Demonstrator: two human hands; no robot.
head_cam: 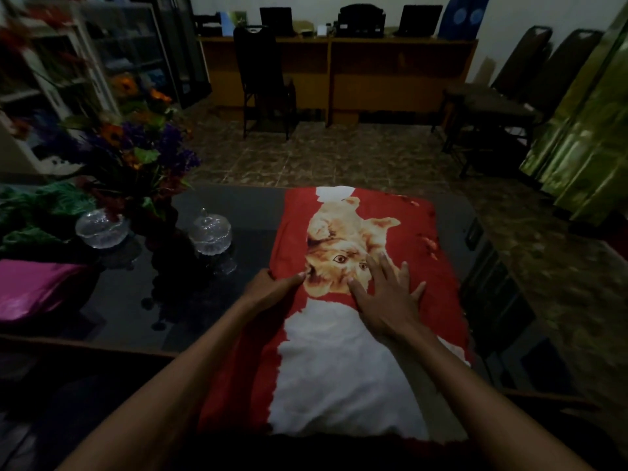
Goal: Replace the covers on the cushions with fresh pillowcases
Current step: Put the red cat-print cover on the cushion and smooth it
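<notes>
A cushion in a red cover printed with an orange-and-white cat (343, 362) lies flat on the dark glass table (238, 212), reaching from the near edge to the far edge. My left hand (272, 287) grips the cushion's left edge, thumb on top of the fabric. My right hand (387, 300) lies flat on the cover over the cat's face, fingers spread and straight. A pink satin fabric piece (34, 287) rests at the table's left side.
A vase of purple and orange flowers (136, 147) and two lidded glass bowls (210, 232) stand left of the cushion. Green cloth (37, 209) lies far left. Chairs (265, 79), a wooden desk (401, 69) and a green screen (584, 137) stand beyond on the tiled floor.
</notes>
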